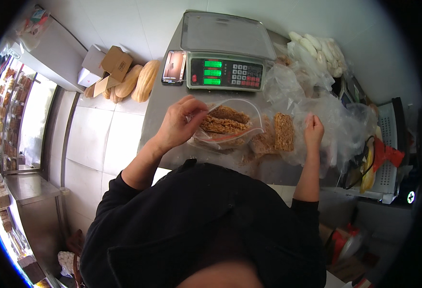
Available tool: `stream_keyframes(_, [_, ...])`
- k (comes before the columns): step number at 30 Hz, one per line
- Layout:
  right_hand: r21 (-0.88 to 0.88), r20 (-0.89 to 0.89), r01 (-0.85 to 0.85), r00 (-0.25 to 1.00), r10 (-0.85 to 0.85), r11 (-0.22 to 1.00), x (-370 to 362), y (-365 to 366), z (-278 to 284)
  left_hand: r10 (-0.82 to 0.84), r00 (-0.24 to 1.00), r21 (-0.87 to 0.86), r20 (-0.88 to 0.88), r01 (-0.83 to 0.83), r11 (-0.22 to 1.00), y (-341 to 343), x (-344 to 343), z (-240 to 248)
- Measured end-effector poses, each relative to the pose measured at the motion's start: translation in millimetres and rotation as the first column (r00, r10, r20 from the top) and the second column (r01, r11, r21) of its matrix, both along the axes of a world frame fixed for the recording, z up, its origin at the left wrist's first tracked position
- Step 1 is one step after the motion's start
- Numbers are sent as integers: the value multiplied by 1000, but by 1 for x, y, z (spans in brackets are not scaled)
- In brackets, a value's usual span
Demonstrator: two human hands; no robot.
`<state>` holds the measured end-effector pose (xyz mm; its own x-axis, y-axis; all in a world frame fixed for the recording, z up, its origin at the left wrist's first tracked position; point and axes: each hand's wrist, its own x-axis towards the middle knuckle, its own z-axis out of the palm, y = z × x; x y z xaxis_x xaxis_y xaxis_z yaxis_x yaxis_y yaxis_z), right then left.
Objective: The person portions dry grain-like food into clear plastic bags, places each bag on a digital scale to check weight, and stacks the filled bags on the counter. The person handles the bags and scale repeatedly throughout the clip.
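Observation:
My left hand (181, 121) is closed on the upper left edge of a clear zip bag (256, 126), its fingers curled at the bag's rim. Brown crumbly snack bars (225, 120) lie inside the bag, which gapes wide at the top. To its right, another piece of the snack bar (284, 132) lies on the counter, with more brown pieces beside it. My right hand (313, 130) is closed in front of loose clear plastic bags (336, 127). What its fingers hold, if anything, is hidden.
Beyond the bag stands a weighing scale (225, 74) with lit green displays; a phone (174, 67) leans at its left. White stuffed bags (319, 50) sit at the back right, a perforated metal rack (388, 144) at the right. Squashes (144, 81) and an open carton (115, 67) are at the left.

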<state>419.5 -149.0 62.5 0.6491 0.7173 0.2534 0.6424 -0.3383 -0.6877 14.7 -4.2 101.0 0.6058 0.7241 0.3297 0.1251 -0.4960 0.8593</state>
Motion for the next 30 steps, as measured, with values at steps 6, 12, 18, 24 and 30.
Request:
stream_keyframes(6, [162,-693,77,719,58,984,-15,6,22,-17,1000,81,2,17,997,-1,2,1])
stream_keyframes(12, [226,-537,114,843,26,967,10,-2,2,-24,999,107,-37,28,994,1,5,8])
stream_keyframes(18, [801,-525,306,773,356,515,19,-1,49,37,999,287,-40,-24,958,-1,7,23])
stream_keyframes(24, [912,-203,-121,699,686,393,-116,13,74,-184,977,509,111,103,855,-30,48,62])
stream_keyframes(30, [627,67,-579,706,705,521,-205,18,82,-190,958,504,212,60,862,-46,83,68])
